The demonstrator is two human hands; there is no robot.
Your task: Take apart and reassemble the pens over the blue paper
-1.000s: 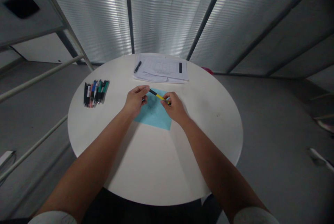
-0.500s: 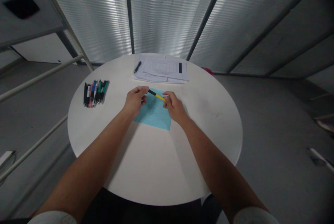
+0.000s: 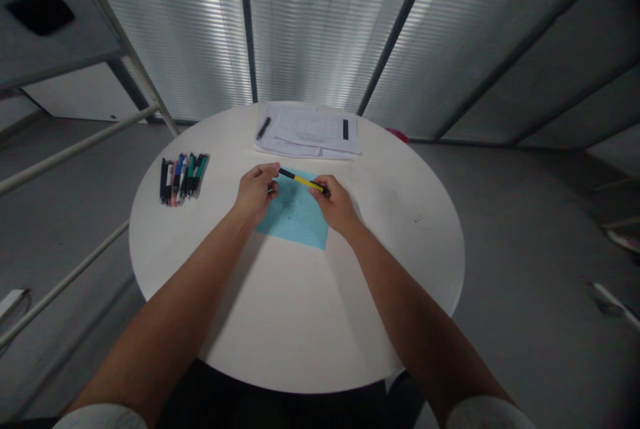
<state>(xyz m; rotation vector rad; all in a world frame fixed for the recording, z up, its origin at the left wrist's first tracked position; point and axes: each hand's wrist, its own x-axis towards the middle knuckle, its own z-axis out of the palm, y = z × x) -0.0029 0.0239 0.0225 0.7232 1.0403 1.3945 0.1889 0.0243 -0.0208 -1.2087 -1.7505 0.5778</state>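
A yellow and black pen [image 3: 303,181] is held between my two hands, tilted down toward the right, above a light blue sheet of paper [image 3: 300,222]. My left hand [image 3: 256,192] pinches its dark end between thumb and fingertips. My right hand [image 3: 334,201] grips the other end, where a dark tip shows between the fingers. The blue sheet lies flat on the table under both hands, and part of it is hidden by the left hand. Small dark marks show on its surface.
A row of several pens [image 3: 183,179] lies at the left of the round white table [image 3: 300,322]. Printed papers [image 3: 310,132] are stacked at the far side, with a black pen [image 3: 264,128] on them. A white metal rail [image 3: 80,147] stands left of the table.
The pen has shifted slightly left at its dark end, and more of its yellow part and right end now show. My right fingers have changed their grip on it.
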